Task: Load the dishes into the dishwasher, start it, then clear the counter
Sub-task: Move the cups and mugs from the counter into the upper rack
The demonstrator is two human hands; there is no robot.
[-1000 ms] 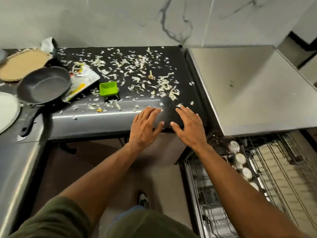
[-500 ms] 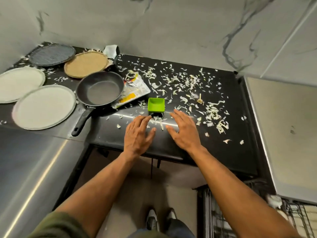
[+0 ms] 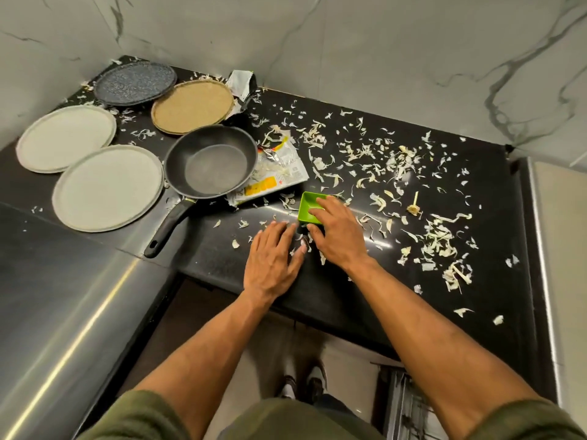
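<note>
Right grip: pinching the green dish, fingers laid over its rim into the hollow, thumb against the near wall. Left grip: spread flat on the black surface, just beside the dish, holding nothing. Green dish: low on the surface, near its front edge. The part of its inside that shows is bare; the rest is hidden under the fingers. Frying pan: appears empty, handle pointing toward the front edge. Two pale plates, one speckled dark plate and one tan plate: no food visible on them. Crumpled wrapper: partly under the pan, with shreds lying on it. Pale shreds: strewn over most of the surface. Dishwasher rack: only a corner shows, lower right. Risks, as judged: a one-wall pinch could tip the dish on lifting; the flat left palm could sweep shreds over the edge to the floor; a passing forearm could catch the pan handle.
</note>
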